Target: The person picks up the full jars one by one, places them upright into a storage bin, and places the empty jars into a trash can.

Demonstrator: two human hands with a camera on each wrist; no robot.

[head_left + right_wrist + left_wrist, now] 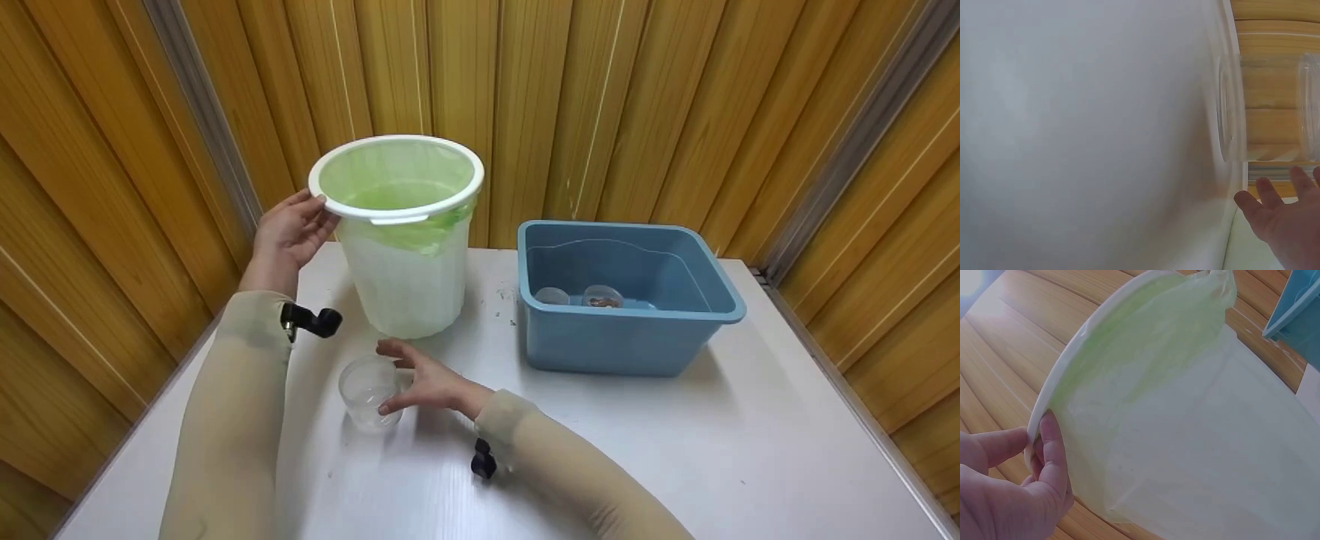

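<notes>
Clear cup [367, 392], right hand [427, 382] open beside it, left hand [289, 229] pinching bin rim [324, 196]

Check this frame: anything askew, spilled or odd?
The white bin with the green liner looks tipped toward the camera while the left hand grips its rim. Dark specks are scattered on the table between the bin and the blue tub. The clear cup by the right hand stands upright.
</notes>
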